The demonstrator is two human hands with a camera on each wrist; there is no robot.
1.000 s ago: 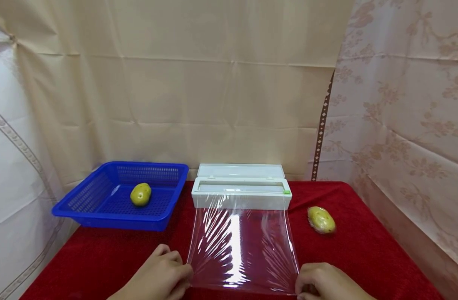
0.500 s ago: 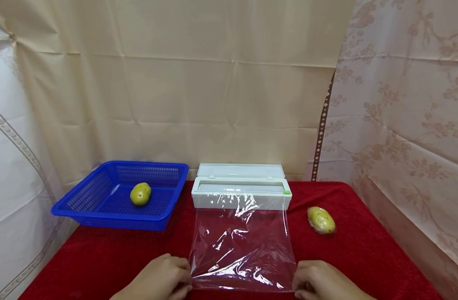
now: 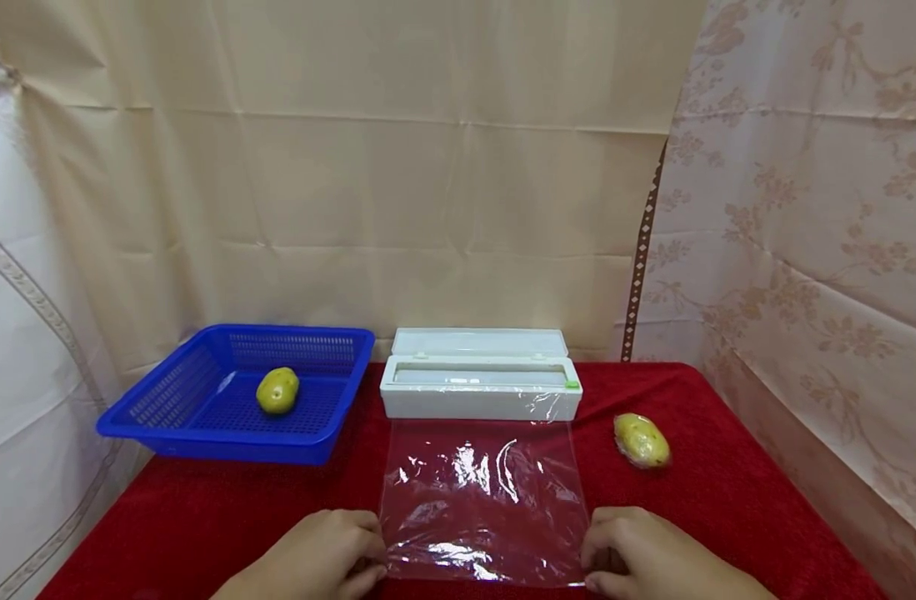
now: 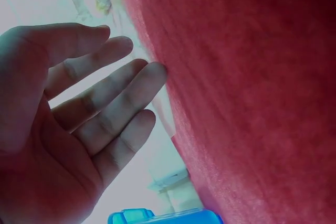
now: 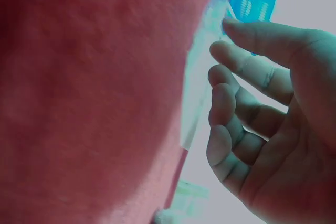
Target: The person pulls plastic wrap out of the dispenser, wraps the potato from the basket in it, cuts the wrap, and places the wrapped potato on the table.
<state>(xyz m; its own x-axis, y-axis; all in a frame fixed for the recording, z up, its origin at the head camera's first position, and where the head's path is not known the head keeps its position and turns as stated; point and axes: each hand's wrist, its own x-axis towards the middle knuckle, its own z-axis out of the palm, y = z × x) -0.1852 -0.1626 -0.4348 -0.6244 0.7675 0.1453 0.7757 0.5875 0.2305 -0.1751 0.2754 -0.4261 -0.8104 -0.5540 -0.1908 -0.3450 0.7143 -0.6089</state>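
A sheet of clear cling film (image 3: 488, 500) lies on the red cloth, running forward from a white cling film dispenser (image 3: 480, 404) with its lid raised. At the film's near left corner is my left hand (image 3: 322, 550); the left wrist view shows its thumb and index fingertip apart, the other fingers nearly straight. My right hand (image 3: 645, 554) is at the near right corner, thumb and index fingertip also apart, the other fingers loosely bent. Whether the fingertips touch the film is hard to tell. A film-wrapped potato (image 3: 642, 441) lies right of the dispenser.
A blue plastic basket (image 3: 225, 447) stands at the back left, with one potato (image 3: 277, 391) in it. A green slider (image 3: 573, 385) sits at the dispenser's right end. Beige curtain (image 3: 427, 208) hangs behind the red-covered table (image 3: 728, 500).
The film, drawn taut between hands and dispenser a second ago, has sunk down onto the cloth and gone slack. My fingers have loosened from its corners; both hands stay near the same spots.
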